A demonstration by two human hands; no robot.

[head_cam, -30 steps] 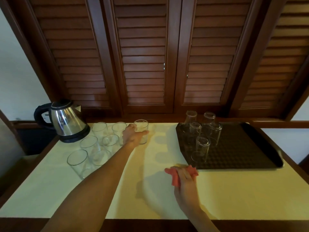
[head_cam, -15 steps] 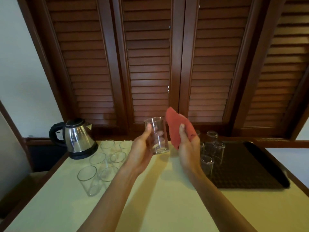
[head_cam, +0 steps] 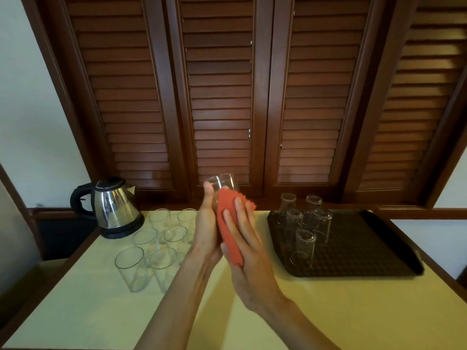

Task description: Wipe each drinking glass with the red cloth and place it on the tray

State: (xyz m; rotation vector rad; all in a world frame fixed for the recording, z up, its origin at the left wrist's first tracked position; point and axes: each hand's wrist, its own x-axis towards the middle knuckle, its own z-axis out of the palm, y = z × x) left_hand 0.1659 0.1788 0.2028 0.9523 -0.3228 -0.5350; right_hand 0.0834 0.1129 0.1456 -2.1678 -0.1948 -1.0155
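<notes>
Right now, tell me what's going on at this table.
A person is wiping a drinking glass: the left hand grips it while the right hand presses the red cloth against its side. Five glasses stand upside down on the dark tray. Six more wait upright beside the kettle.

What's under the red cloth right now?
The red cloth covers a drinking glass held in the left hand; only its top shows. The right hand presses the cloth. The glass's lower part is hidden.
</notes>
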